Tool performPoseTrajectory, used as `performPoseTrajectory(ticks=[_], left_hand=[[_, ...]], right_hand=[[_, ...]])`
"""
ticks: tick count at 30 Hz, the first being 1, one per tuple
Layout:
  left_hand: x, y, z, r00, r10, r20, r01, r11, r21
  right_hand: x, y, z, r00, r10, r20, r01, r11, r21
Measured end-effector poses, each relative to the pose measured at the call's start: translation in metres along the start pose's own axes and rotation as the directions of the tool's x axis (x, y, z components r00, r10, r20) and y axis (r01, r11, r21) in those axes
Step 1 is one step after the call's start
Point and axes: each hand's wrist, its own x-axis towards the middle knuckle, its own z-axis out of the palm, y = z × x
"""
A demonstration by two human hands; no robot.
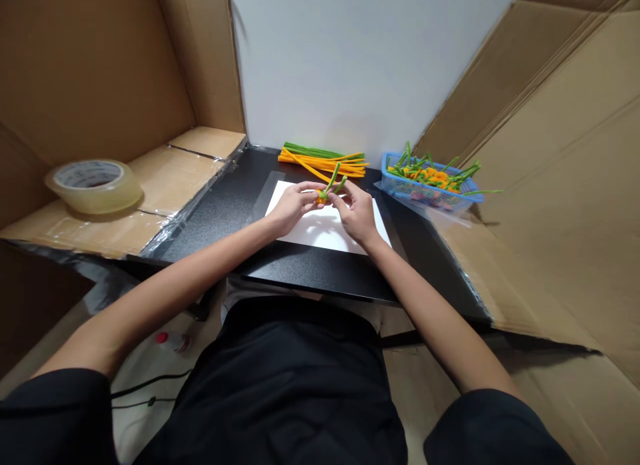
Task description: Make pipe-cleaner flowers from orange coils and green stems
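Observation:
Between my two hands, above a white sheet of paper (320,233), is a small pipe-cleaner flower (321,197) with an orange head and green fuzzy stems pointing up. My left hand (294,207) pinches the orange part from the left. My right hand (356,215) has its thumb and fingers closed at the green stems on the other side. The fingers partly cover the piece. Just behind my hands lies a bundle of straight orange pipe cleaners (345,165), with green pipe cleaners (320,151) along its back.
A blue plastic basket (425,195) full of orange and green pipe-cleaner pieces stands at the back right. On the cardboard ledge at left rests a roll of clear tape (95,185). Cardboard walls flank the black table (210,211). A red-capped bottle (173,341) is on the floor.

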Motion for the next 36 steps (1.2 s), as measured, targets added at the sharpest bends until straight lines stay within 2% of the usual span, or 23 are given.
performPoseTrajectory(ticks=[3,7,10,13,16,20,25,29,32,34,36], left_hand=[[-0.001,-0.001,0.003,0.998,0.065,0.010,-0.065,0.996,0.057],[-0.002,-0.002,0.004,0.996,0.083,0.012,-0.084,0.994,0.065],[-0.002,-0.002,0.003,0.994,0.098,0.048,-0.102,0.992,0.078],[-0.002,-0.002,0.002,0.982,0.160,0.101,-0.174,0.975,0.139],[-0.004,0.001,0.001,0.960,0.222,0.169,-0.256,0.940,0.224],[-0.006,0.003,0.002,0.944,0.247,0.219,-0.301,0.917,0.262],[-0.006,0.000,0.001,0.918,0.283,0.278,-0.355,0.899,0.257],[-0.006,-0.002,0.000,0.923,0.264,0.281,-0.349,0.881,0.319],[-0.010,-0.001,0.001,0.910,0.316,0.268,-0.409,0.791,0.456],[-0.012,0.002,0.000,0.878,0.410,0.246,-0.471,0.653,0.594],[-0.013,0.006,-0.001,0.824,0.504,0.258,-0.519,0.490,0.701]], right_hand=[[0.000,-0.002,-0.002,1.000,-0.010,-0.012,0.010,1.000,-0.003],[0.001,-0.003,-0.003,1.000,0.000,-0.015,0.000,1.000,-0.003],[0.001,-0.004,-0.003,1.000,-0.006,-0.029,0.006,1.000,-0.013],[0.000,-0.004,-0.002,0.999,0.005,-0.043,-0.006,1.000,-0.006],[0.000,-0.002,-0.002,0.997,0.071,-0.044,-0.067,0.995,0.076],[0.000,0.000,-0.002,0.988,0.152,-0.026,-0.144,0.971,0.191],[0.000,0.003,-0.003,0.993,0.113,0.017,-0.113,0.961,0.253],[0.001,0.007,-0.002,0.991,0.123,0.056,-0.134,0.942,0.306],[0.002,0.008,-0.001,0.988,0.138,0.075,-0.156,0.919,0.363],[0.002,0.008,0.000,0.983,0.156,0.091,-0.180,0.902,0.392],[0.002,0.009,0.001,0.977,0.187,0.105,-0.214,0.885,0.414]])
